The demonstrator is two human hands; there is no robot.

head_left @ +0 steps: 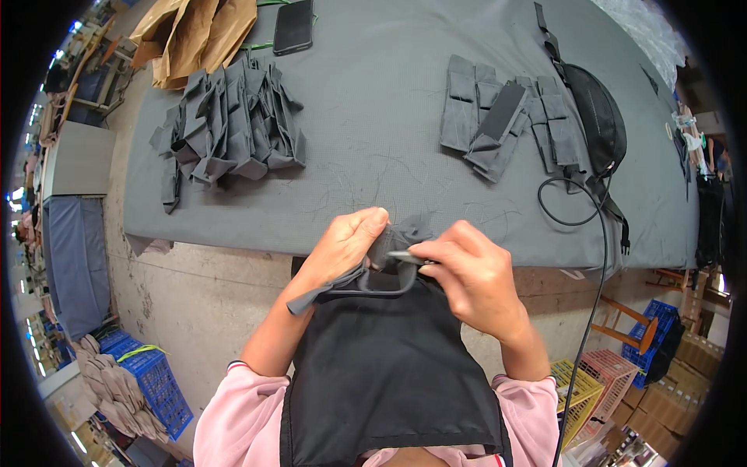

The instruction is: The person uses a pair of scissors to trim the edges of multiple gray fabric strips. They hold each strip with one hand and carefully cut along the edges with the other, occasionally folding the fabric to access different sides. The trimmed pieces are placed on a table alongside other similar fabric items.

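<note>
Within left grip (342,245), beside right grip (471,272), gray fabric (381,247)

grey fabric piece (381,249) | bent, creased | small metallic tool (402,255) | beside it

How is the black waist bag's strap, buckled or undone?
Undone: the buckle on the strap's lower end lies loose, joined to nothing.

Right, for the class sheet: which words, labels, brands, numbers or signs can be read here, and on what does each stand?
None can be read.
Grey cloth in hand: no readable text.
Phone: no readable text.
Bag: no readable text.
Boxes: any print is too small and blurred.
</note>
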